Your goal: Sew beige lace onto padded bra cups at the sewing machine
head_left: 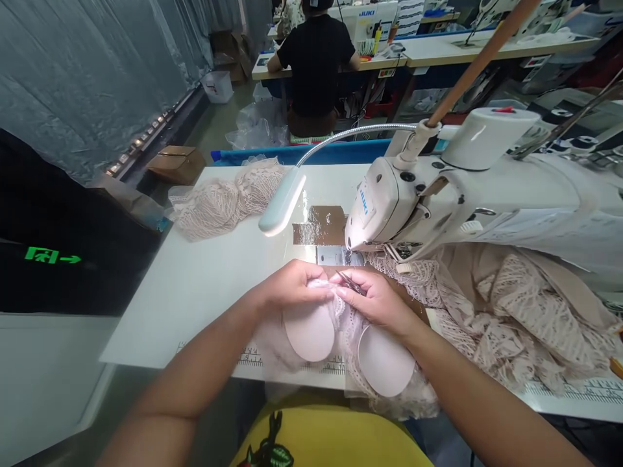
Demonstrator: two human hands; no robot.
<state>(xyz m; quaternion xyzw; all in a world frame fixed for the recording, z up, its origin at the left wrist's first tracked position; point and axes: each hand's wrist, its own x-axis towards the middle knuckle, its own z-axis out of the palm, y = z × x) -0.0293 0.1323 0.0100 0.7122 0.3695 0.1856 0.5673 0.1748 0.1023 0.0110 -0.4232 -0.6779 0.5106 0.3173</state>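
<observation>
A pale pink lace bra (309,332) with two smooth moulded cups hangs over the table's front edge. My left hand (296,283) pinches the lace between the cups from the left. On the other side, my right hand (370,295) grips the same lace with its fingertips. A small pair of dark metal thread snips (351,283) lies in the right hand's fingers, pointing up and left. Both hands are close together, just in front of the sewing machine's needle plate (331,255). The lace right under the fingertips is partly hidden.
A white sewing machine (384,201) stands at the right, with a lamp (282,202) arching over the table (204,292). Beige lace pieces (516,311) heap at the right; more lace (219,201) lies back left. A person in black (318,65) sits ahead.
</observation>
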